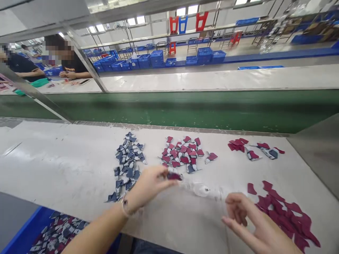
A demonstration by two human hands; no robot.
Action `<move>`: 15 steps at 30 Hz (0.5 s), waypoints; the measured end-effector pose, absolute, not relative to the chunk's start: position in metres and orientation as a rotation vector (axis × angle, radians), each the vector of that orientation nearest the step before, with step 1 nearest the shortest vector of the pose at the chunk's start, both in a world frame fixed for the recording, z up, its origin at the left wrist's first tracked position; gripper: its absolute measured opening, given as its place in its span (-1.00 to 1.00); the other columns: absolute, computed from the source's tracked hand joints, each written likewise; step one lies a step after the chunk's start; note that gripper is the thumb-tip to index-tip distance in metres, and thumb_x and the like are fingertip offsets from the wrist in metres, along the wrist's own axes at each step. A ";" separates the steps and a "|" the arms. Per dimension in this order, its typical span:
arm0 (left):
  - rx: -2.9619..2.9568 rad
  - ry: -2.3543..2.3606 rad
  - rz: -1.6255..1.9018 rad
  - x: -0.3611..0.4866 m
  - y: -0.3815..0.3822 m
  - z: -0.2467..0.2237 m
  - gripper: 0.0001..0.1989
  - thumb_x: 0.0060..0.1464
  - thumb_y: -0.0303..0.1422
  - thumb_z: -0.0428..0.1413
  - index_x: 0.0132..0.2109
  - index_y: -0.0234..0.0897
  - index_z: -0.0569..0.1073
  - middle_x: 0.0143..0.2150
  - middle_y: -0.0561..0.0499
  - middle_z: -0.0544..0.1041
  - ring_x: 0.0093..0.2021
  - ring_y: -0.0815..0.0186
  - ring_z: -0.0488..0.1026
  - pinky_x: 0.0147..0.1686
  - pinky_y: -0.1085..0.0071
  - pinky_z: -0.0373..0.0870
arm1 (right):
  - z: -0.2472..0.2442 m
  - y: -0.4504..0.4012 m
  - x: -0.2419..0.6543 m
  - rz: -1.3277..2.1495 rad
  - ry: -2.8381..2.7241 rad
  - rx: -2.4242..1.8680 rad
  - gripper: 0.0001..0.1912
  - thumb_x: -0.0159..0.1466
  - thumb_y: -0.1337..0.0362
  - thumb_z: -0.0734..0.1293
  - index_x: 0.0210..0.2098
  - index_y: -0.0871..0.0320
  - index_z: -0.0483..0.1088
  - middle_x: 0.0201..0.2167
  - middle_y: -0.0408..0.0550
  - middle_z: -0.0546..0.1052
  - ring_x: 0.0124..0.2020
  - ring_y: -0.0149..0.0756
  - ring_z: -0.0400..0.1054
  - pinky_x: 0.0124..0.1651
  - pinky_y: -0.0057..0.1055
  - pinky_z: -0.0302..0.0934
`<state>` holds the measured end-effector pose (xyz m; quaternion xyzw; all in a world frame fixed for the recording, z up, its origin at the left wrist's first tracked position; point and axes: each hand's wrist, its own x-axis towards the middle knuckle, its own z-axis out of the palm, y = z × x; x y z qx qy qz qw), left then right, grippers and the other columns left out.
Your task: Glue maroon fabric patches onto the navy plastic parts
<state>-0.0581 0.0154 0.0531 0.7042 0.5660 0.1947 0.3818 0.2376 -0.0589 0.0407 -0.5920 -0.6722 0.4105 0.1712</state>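
Note:
My left hand (pixel 148 187) pinches a small maroon-and-white plastic-looking piece (pixel 174 175) between thumb and fingers, just in front of a pile of maroon-and-grey pieces (pixel 182 151). My right hand (pixel 246 218) is open, its thumb apart from half-curled fingers, with nothing seen in it. Close to its right lies a heap of flat maroon pieces (pixel 283 211). Between my hands is a clear, whitish object (pixel 202 189); it is blurred and I cannot make out its kind. A pile of dark blue-and-grey pieces (pixel 129 158) lies left of the maroon pile, partly behind my left hand.
A blue bin (pixel 23 229) full of mixed pieces stands below the table's (pixel 66 158) front left edge. Several more pieces (pixel 270 152) lie at the back right, near a metal panel (pixel 317 151). Beyond the green belt (pixel 185 109), people sit at the far left.

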 end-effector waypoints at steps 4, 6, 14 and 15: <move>2.135 1.546 0.384 -0.054 0.079 0.051 -0.56 0.17 0.06 0.15 -0.34 -0.26 0.47 -0.32 0.00 0.50 -0.26 0.21 0.40 -0.27 0.33 0.29 | 0.011 -0.029 0.235 1.216 -1.796 -1.686 -0.48 0.25 -0.08 0.36 0.11 0.02 0.39 -0.06 0.01 0.54 -0.10 -0.12 0.45 -0.06 -0.24 0.40; 2.168 1.600 0.363 -0.060 0.093 0.048 -0.58 0.17 0.06 0.16 -0.24 -0.25 0.47 -0.22 -0.04 0.51 -0.16 0.15 0.42 -0.16 0.26 0.33 | -0.002 -0.019 0.224 1.278 -1.798 -1.631 -0.48 0.25 -0.07 0.36 0.13 -0.03 0.40 0.06 0.00 0.51 -0.06 -0.11 0.44 -0.02 -0.21 0.41; 2.190 1.754 -0.019 -0.157 0.079 0.057 -0.69 0.17 -0.20 0.20 0.02 -0.19 0.49 -0.03 -0.06 0.52 -0.06 0.13 0.49 -0.08 0.26 0.41 | -0.013 -0.015 0.227 1.629 -1.630 -1.515 -0.45 0.33 -0.16 0.27 0.18 -0.03 0.38 0.26 0.02 0.44 0.28 0.04 0.30 0.28 -0.08 0.26; 2.204 1.742 -0.059 -0.160 0.075 0.056 -0.69 0.17 -0.28 0.19 0.06 -0.17 0.49 -0.01 -0.06 0.51 -0.07 0.14 0.50 -0.09 0.26 0.42 | -0.009 -0.016 0.230 1.655 -1.558 -1.524 -0.42 0.33 -0.17 0.26 0.20 -0.01 0.36 0.28 0.04 0.42 0.30 0.06 0.28 0.31 -0.07 0.23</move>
